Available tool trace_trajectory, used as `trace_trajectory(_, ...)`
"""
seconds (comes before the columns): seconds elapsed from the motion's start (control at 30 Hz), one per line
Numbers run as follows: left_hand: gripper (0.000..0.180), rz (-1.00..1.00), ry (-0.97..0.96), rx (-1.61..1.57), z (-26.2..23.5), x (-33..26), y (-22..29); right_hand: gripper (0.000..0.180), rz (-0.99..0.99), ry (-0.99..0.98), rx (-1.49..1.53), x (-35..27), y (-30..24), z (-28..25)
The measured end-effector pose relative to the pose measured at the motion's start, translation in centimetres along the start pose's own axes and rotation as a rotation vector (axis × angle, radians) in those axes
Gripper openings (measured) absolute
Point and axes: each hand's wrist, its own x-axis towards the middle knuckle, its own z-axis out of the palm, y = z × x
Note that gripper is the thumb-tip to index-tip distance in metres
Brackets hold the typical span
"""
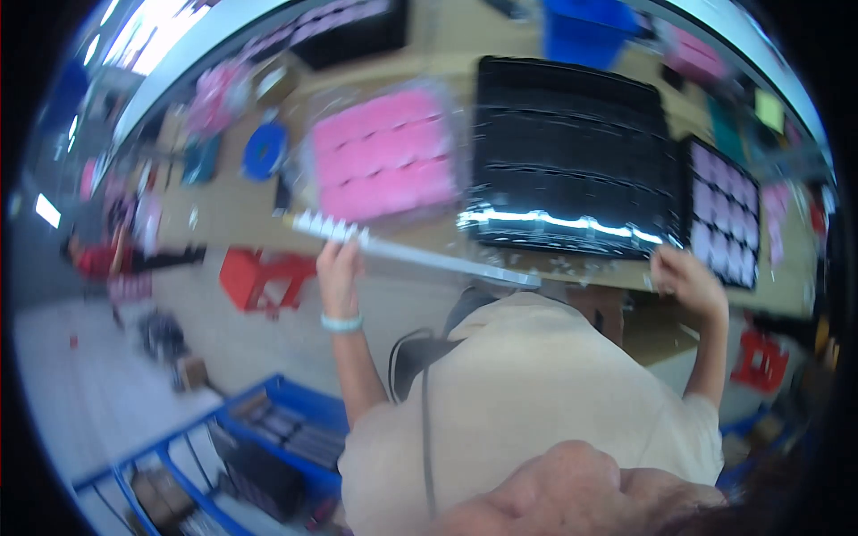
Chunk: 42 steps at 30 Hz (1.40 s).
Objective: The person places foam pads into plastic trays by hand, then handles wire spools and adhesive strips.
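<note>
My left hand (341, 279), with a pale band at the wrist, pinches a long, thin pale-grey strip (438, 260) near its left end. White ridged pieces (323, 227) sit along that end. The strip slants down to the right, in front of the table edge. My right hand (690, 281) is closed, its fingers curled at the near right corner of a glossy black tray (572, 152). Whether it grips the tray or something small is hidden. A clear-wrapped pack of pink pieces (384, 154) lies left of the tray. The picture is blurred.
A black tray of pale pink pieces (724, 214) lies at the right. A blue bin (588, 31) stands at the back, a blue tape roll (265, 151) at the left. Red stools (266, 279) and a blue rack (286, 393) flank me. Another person (100, 255) is far left.
</note>
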Motion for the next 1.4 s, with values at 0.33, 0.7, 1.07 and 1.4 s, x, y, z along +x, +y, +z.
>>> trace_trajectory(0.33,0.012,0.013,-0.18,0.033,-5.7,19.2,5.0,0.024,0.323,0.188,-0.478,0.7,2.3,11.2)
trace_trajectory(0.7,0.027,0.033,-0.678,-0.403,24.1,32.1,4.1,0.013,-0.182,0.123,-0.227,11.8,-13.6,20.4)
trace_trajectory(1.07,0.024,0.932,-0.425,0.818,8.4,14.6,-9.4,0.011,-0.26,0.198,0.095,16.8,-17.3,21.6)
trace_trajectory(1.4,0.012,0.4,-0.607,0.39,5.6,18.2,-12.5,0.017,-0.193,0.194,0.159,21.8,-19.0,21.0)
